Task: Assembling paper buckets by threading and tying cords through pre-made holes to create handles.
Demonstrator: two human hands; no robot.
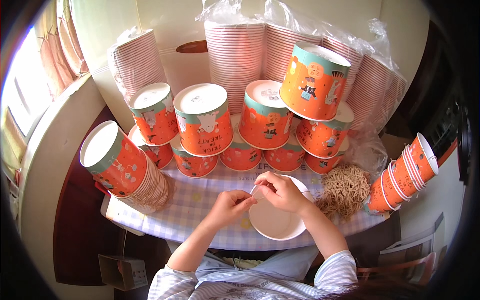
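An open white paper bucket (274, 224) lies with its mouth up in front of me on the checked tablecloth (200, 205). My right hand (281, 191) hovers over its far rim, fingers pinched on a thin pale cord loop (256, 191). My left hand (233, 204) meets it from the left, fingertips pinching the same cord beside the bucket's rim. A pile of tan cord handles (345, 189) lies just to the right of the bucket.
Orange and teal printed paper buckets (204, 119) stand upside down in stacked rows behind my hands. A nested stack (120, 167) lies at the left, another (404, 175) at the right. Plastic-wrapped sleeves of nested buckets (235, 55) line the back wall.
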